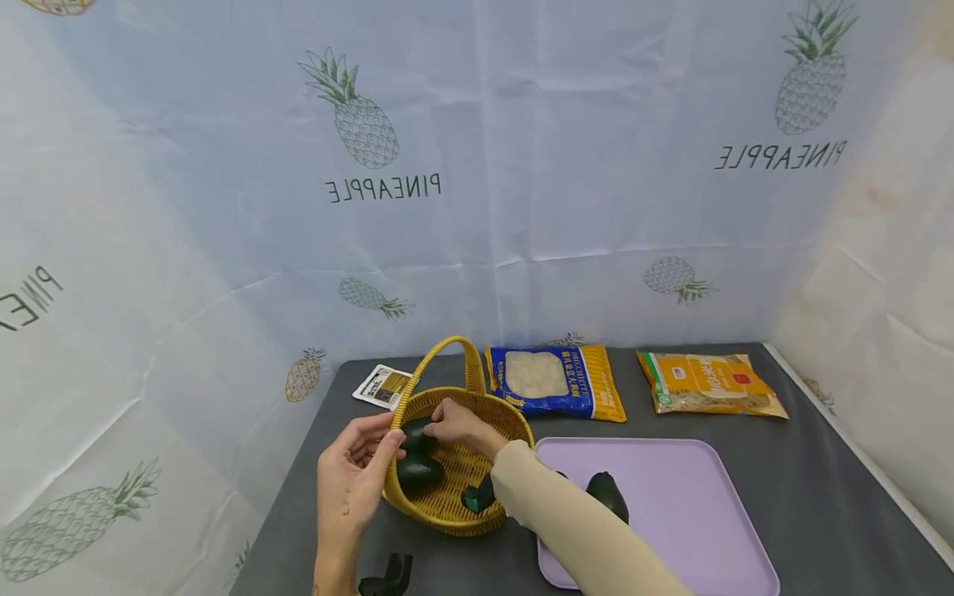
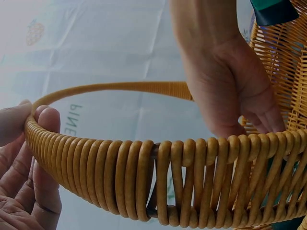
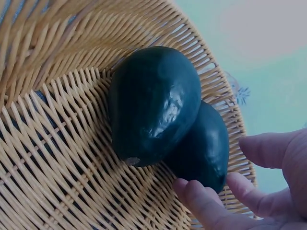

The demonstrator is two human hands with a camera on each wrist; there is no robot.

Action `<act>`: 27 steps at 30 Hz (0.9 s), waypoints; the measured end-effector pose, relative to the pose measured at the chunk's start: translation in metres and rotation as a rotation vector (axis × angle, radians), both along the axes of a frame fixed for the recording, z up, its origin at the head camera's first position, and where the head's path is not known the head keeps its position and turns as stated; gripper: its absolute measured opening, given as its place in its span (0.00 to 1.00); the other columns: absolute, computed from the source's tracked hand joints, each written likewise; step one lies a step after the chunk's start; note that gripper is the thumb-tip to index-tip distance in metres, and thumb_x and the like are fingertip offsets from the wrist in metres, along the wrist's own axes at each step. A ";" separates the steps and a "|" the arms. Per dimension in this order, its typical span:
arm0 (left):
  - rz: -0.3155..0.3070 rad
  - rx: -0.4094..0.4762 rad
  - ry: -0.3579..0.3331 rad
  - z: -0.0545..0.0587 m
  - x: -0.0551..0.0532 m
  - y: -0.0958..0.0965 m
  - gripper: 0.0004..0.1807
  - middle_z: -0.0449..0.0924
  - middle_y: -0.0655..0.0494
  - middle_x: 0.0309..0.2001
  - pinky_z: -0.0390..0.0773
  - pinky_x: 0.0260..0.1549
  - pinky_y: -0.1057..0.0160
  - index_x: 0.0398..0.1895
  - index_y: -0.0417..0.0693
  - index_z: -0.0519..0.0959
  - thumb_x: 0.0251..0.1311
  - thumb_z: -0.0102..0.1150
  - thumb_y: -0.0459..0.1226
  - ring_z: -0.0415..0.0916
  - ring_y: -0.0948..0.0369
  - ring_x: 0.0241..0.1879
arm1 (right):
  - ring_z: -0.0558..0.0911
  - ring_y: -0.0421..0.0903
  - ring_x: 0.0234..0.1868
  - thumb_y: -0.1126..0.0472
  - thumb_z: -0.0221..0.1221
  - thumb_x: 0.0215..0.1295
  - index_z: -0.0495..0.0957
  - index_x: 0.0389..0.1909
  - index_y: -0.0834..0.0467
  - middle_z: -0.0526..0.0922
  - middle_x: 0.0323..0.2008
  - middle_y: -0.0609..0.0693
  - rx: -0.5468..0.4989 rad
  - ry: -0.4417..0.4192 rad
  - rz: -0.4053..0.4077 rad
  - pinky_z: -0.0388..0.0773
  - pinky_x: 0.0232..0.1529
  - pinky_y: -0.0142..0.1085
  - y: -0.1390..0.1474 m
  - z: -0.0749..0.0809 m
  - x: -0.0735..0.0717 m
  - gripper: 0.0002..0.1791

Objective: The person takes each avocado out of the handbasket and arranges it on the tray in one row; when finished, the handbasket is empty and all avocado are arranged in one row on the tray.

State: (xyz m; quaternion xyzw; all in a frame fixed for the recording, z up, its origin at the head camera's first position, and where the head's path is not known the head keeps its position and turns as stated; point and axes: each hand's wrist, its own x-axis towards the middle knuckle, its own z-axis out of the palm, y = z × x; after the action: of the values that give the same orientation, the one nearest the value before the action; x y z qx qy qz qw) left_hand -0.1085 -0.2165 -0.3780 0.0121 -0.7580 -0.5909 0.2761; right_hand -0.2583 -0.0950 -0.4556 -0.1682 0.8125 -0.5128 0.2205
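Pinching handle (image 1: 474, 374) of basket (image 1: 453, 521): left grip (image 1: 358, 465); right grip (image 1: 464, 426), fingers (image 3: 204, 203) parted, inside rim (image 3: 214, 72) by avocado (image 3: 207, 148); tray edge (image 1: 633, 440) beside basket.

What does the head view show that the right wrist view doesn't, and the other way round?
Only the head view: the left hand gripping the basket handle, the lilac tray bearing a separate avocado, and the blue packet, orange packet and small white packet.

Only the right wrist view: the pale stem scar on one avocado's end.

Both: the right hand at the two dark green avocados inside the wicker basket.
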 end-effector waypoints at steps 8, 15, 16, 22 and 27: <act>-0.006 0.005 0.009 -0.002 0.000 -0.001 0.10 0.86 0.47 0.33 0.83 0.25 0.66 0.46 0.42 0.86 0.61 0.69 0.29 0.85 0.58 0.26 | 0.75 0.49 0.41 0.60 0.63 0.69 0.71 0.52 0.63 0.76 0.43 0.56 0.034 0.024 0.032 0.75 0.46 0.44 -0.007 -0.002 0.000 0.17; -0.002 0.006 0.004 -0.003 0.002 -0.001 0.10 0.86 0.49 0.32 0.83 0.25 0.66 0.46 0.42 0.86 0.61 0.69 0.29 0.85 0.58 0.26 | 0.75 0.50 0.37 0.62 0.63 0.68 0.67 0.57 0.67 0.76 0.41 0.59 0.013 0.001 0.046 0.75 0.39 0.43 -0.015 -0.007 0.003 0.23; -0.001 0.006 0.003 -0.003 0.002 -0.001 0.10 0.86 0.49 0.32 0.83 0.25 0.66 0.46 0.42 0.86 0.61 0.69 0.29 0.85 0.58 0.26 | 0.75 0.50 0.38 0.62 0.63 0.68 0.67 0.57 0.68 0.76 0.41 0.59 0.019 0.001 0.044 0.75 0.40 0.43 -0.016 -0.007 0.004 0.24; -0.008 0.008 0.013 -0.004 0.002 -0.002 0.11 0.86 0.49 0.33 0.84 0.26 0.65 0.46 0.42 0.85 0.61 0.69 0.29 0.85 0.58 0.26 | 0.77 0.55 0.47 0.59 0.64 0.67 0.61 0.64 0.72 0.75 0.52 0.65 0.043 0.003 0.016 0.77 0.48 0.48 -0.021 -0.005 0.006 0.33; -0.021 0.010 0.026 -0.004 0.002 -0.002 0.11 0.86 0.45 0.34 0.83 0.26 0.65 0.47 0.41 0.86 0.61 0.68 0.29 0.85 0.57 0.26 | 0.79 0.58 0.53 0.53 0.65 0.68 0.43 0.77 0.73 0.67 0.68 0.71 0.066 -0.018 -0.006 0.78 0.52 0.49 -0.025 -0.004 0.009 0.52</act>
State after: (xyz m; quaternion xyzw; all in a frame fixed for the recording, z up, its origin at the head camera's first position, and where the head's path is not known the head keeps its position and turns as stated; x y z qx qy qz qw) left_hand -0.1068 -0.2187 -0.3819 -0.0021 -0.7514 -0.5978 0.2794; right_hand -0.2494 -0.1204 -0.4596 -0.1537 0.8274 -0.4880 0.2316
